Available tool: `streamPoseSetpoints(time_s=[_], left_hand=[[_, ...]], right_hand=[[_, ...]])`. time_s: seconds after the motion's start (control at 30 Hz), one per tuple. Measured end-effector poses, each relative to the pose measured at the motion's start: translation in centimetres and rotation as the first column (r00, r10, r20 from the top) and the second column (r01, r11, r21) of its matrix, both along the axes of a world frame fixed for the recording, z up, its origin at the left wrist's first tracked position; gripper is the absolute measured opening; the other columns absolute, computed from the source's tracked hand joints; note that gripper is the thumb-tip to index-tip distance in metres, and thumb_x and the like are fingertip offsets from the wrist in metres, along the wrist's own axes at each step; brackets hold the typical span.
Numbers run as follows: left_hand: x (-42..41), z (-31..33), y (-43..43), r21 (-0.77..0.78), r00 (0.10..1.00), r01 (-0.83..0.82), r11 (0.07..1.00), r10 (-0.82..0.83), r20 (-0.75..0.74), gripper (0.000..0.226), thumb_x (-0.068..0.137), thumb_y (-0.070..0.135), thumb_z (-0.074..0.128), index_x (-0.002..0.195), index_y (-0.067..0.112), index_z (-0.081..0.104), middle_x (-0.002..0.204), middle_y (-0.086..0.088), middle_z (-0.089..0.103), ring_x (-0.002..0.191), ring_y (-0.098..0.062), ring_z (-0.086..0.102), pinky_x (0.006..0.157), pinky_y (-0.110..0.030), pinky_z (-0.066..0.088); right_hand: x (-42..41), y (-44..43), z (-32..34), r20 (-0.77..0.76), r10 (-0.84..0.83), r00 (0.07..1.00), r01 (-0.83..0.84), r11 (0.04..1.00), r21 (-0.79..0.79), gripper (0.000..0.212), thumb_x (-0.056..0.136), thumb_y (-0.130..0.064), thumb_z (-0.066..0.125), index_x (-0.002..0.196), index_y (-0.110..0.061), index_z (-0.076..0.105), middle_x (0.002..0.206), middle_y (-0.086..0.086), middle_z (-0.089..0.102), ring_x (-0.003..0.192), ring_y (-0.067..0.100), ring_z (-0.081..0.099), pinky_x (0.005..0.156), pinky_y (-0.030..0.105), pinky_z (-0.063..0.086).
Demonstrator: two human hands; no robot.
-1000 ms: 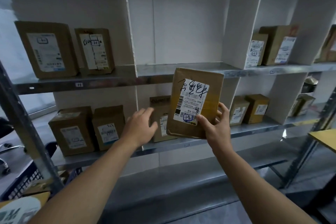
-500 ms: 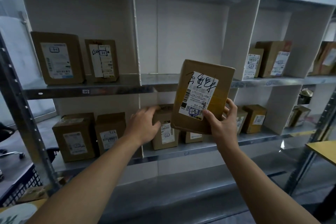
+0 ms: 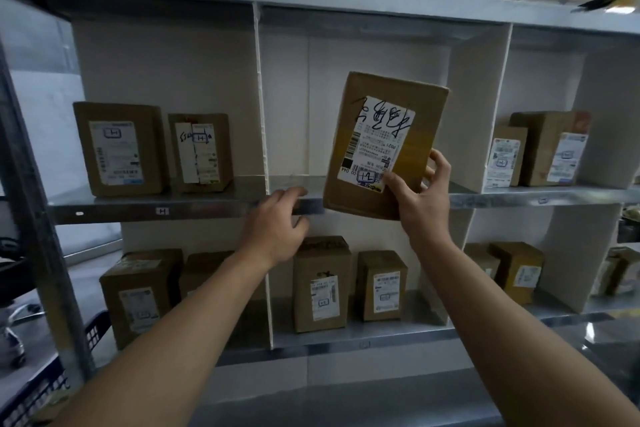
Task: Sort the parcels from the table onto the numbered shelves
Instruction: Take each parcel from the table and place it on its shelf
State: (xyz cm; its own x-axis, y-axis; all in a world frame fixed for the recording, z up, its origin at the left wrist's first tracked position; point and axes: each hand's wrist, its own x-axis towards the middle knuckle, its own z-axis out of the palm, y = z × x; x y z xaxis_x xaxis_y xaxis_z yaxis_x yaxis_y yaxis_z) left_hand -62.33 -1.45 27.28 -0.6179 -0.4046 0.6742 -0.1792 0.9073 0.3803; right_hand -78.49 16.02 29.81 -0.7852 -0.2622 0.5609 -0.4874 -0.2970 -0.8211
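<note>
My right hand (image 3: 420, 198) grips the lower right corner of a flat brown cardboard parcel (image 3: 412, 114) with a white label and black handwriting. The parcel is tilted and held up in front of the middle compartment of the upper shelf (image 3: 214, 206), whose floor behind it looks bare. My left hand (image 3: 277, 224) is open, with its fingertips on the front edge of that shelf, just left of the parcel. A white divider (image 3: 260, 97) separates this compartment from the one on the left.
Two labelled boxes (image 3: 119, 147) stand in the upper left compartment, two more (image 3: 550, 149) in the upper right. The lower shelf (image 3: 363, 340) holds several boxes. A grey metal upright (image 3: 38, 211) runs down the left, with a dark blue crate (image 3: 41, 388) below.
My right hand has lifted the parcel from the lower shelf's level up to the upper middle compartment. My left hand rose from the lower boxes to the upper shelf's edge. The view tilted upward.
</note>
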Motion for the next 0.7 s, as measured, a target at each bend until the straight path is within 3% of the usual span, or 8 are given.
streamPoseSetpoints(time_s=[0.1,0.37,0.7], left_hand=[[-1.3,0.9,-0.3,-0.017,0.999,-0.053,0.998,0.053,-0.004,0.044,0.093,0.027,0.059,0.136,0.024,0.049,0.127,0.001,0.057,0.118,-0.018,0.052,0.1,-0.041,0.047],[-4.2,1.3,-1.5,-0.012,0.986,-0.163,0.987,0.162,-0.023,0.044,0.091,0.027,0.06,0.134,0.026,0.051,0.117,0.005,0.057,0.111,-0.015,0.051,0.096,-0.043,0.047],[-6.6,0.4,-2.9,-0.028,0.968,-0.246,0.969,0.245,-0.053,0.043,0.09,0.026,0.062,0.132,0.024,0.053,0.105,0.012,0.049,0.105,-0.014,0.051,0.093,-0.044,0.047]], right_hand=[[-2.8,-1.5,0.9,0.004,0.015,1.0,-0.015,1.0,0.008,0.074,0.084,-0.034,0.079,0.14,-0.046,0.031,0.119,-0.018,0.052,0.109,0.011,0.062,0.089,0.046,0.06],[-9.2,-5.4,1.7,0.004,0.052,0.999,-0.052,0.997,0.051,0.076,0.084,-0.032,0.079,0.142,-0.042,0.032,0.127,-0.009,0.053,0.112,0.017,0.062,0.09,0.049,0.059],[-14.8,-7.7,1.3,-0.013,0.184,0.983,-0.176,0.958,0.228,0.083,0.082,-0.033,0.08,0.143,-0.038,0.024,0.132,-0.002,0.048,0.117,0.024,0.059,0.093,0.052,0.057]])
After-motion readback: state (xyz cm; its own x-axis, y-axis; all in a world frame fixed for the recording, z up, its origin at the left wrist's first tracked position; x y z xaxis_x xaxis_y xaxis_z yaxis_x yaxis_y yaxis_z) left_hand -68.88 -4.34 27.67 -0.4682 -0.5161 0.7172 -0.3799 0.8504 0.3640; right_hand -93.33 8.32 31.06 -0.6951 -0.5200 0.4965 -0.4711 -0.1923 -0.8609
